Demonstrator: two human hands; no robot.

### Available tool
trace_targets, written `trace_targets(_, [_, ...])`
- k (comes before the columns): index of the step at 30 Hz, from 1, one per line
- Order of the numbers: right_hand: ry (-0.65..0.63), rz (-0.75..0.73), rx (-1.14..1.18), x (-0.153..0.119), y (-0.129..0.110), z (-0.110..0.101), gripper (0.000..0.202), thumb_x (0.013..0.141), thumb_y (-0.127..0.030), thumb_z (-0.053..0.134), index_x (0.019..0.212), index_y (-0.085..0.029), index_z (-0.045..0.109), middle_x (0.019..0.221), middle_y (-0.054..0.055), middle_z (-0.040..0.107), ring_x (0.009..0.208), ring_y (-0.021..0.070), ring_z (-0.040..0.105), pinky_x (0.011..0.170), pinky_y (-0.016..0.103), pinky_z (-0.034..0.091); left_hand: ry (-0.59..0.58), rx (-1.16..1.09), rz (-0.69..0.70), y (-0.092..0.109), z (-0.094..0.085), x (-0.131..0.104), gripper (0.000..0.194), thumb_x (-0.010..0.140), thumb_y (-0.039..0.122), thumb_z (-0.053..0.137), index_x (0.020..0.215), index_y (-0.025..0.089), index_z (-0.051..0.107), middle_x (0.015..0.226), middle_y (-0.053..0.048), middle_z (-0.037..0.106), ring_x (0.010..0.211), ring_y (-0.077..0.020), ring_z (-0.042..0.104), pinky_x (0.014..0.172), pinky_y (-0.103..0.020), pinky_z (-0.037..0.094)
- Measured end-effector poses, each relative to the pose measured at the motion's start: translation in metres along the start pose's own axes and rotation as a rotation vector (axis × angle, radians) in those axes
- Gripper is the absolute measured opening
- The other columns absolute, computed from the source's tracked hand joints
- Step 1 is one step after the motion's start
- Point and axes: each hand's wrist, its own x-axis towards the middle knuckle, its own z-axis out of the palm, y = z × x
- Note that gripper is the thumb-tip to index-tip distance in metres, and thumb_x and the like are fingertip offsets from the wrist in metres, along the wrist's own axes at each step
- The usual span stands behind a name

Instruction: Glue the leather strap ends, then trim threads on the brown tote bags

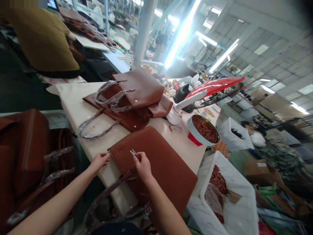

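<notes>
A brown leather handbag (pixel 156 160) lies flat on the cream table in front of me, its plastic-wrapped handles hanging toward my body. My right hand (pixel 143 165) is closed around a small pair of thread snips (pixel 133 152), the metal tips pointing up and left above the bag's upper part. Beside the bag's left corner, my left hand (pixel 100 161) has its fingers pinched together. Whatever is between those fingertips, if anything, is too small to make out.
More brown bags (pixel 139 88) are stacked farther back on the table (pixel 73 94). A red fan (pixel 215 86) and a round tin of brown pieces (pixel 204 129) stand at the right. White bins (pixel 242 189) flank that side; bags (pixel 31 143) fill the left. A person (pixel 44 39) sits beyond.
</notes>
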Motion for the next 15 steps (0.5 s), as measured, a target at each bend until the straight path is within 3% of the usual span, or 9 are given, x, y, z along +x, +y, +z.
trace_targets(4, [0.198,0.112,0.196,-0.046,0.011,-0.04,0.021,0.085,-0.037,0.048,0.094,-0.018,0.052,0.081,0.003,0.061,0.073,0.0157,0.059,0.068,0.027,0.046,-0.129,-0.27,-0.138,-0.004,0.025,-0.017,0.025,0.088,0.034,0.049,0.096,0.013,0.059,0.09,-0.005,0.064,0.074,-0.0135,0.062,0.066,-0.031,0.054])
trace_targets(9, [0.484,0.271,0.3,-0.103,0.031,-0.091,0.028,0.082,-0.042,0.052,0.095,-0.017,0.053,0.084,0.004,0.06,0.077,0.0178,0.057,0.073,0.031,0.045,-0.181,-0.398,-0.199,0.02,0.043,-0.029,0.026,0.086,0.036,0.052,0.095,0.012,0.059,0.081,-0.003,0.065,0.063,-0.0118,0.061,0.058,-0.028,0.053])
trace_targets(12, [0.608,0.3,0.311,-0.134,0.043,-0.115,0.031,0.081,-0.043,0.053,0.098,-0.016,0.053,0.086,0.005,0.058,0.08,0.018,0.056,0.076,0.032,0.045,-0.24,-0.439,-0.132,0.053,0.055,-0.051,0.021,0.082,0.03,0.057,0.093,0.012,0.062,0.08,-0.007,0.069,0.066,-0.0168,0.065,0.061,-0.031,0.056])
trace_targets(15, [0.708,0.301,0.346,-0.164,0.051,-0.136,0.034,0.081,-0.044,0.053,0.1,-0.016,0.051,0.085,0.004,0.057,0.076,0.0166,0.055,0.072,0.031,0.045,-0.209,-0.494,0.028,0.11,0.072,-0.089,0.027,0.084,0.026,0.051,0.102,0.007,0.06,0.089,-0.012,0.07,0.076,-0.0207,0.067,0.067,-0.035,0.057])
